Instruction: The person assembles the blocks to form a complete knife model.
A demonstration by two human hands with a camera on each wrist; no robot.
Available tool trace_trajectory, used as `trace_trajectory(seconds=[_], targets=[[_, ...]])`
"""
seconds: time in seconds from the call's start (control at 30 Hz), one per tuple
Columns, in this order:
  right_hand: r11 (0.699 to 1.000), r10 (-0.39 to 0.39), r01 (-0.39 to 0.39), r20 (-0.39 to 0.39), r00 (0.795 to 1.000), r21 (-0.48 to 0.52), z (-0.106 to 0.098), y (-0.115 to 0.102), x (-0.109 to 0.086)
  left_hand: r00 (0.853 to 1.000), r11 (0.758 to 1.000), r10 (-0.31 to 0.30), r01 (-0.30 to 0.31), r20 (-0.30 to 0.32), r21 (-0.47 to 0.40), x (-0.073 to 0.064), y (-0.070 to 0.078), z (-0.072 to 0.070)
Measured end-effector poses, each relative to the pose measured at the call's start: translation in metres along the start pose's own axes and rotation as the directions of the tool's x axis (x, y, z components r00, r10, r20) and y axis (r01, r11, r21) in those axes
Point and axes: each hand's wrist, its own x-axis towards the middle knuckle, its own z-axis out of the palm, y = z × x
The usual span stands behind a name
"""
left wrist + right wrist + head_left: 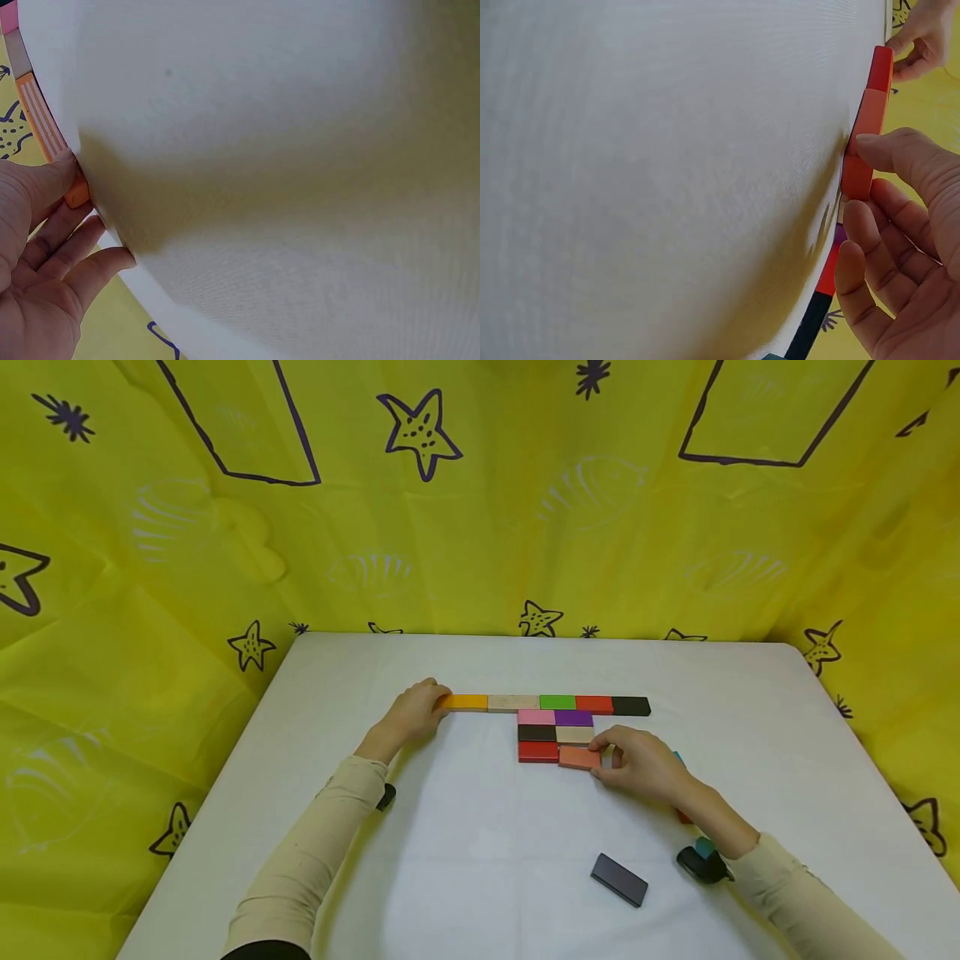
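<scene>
A row of flat coloured blocks runs left to right: orange (467, 702), beige (513, 702), green (557, 702), red (594, 704) and black (632, 706). My left hand (411, 712) pinches the orange block's left end between thumb and fingers. Below the row's middle, pink, purple, dark, beige and red (537, 752) blocks sit in paired columns. At their lower right lies a salmon block (577, 758), slightly askew. My right hand (643, 762) pinches its right end, thumb on the near side, as the right wrist view confirms.
A dark grey block (619, 880) lies alone on the white table (465, 877), nearer me. Beyond the right wrist, red (683, 817) and blue (678, 757) pieces are mostly hidden, with a teal piece (704, 846) by the black wrist camera. Yellow patterned cloth (480, 543) surrounds the table.
</scene>
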Motion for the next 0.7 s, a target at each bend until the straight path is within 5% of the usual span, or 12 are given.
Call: trace_trajectory(seconds=[0.7], targets=[[0.997,0.023,-0.028,-0.065,0.998,-0.076,0.0053,0.0008,-0.0017,1.0,1.0,0.019,-0.019,-0.021,0.001,0.0001,-0.0014,0.0022]])
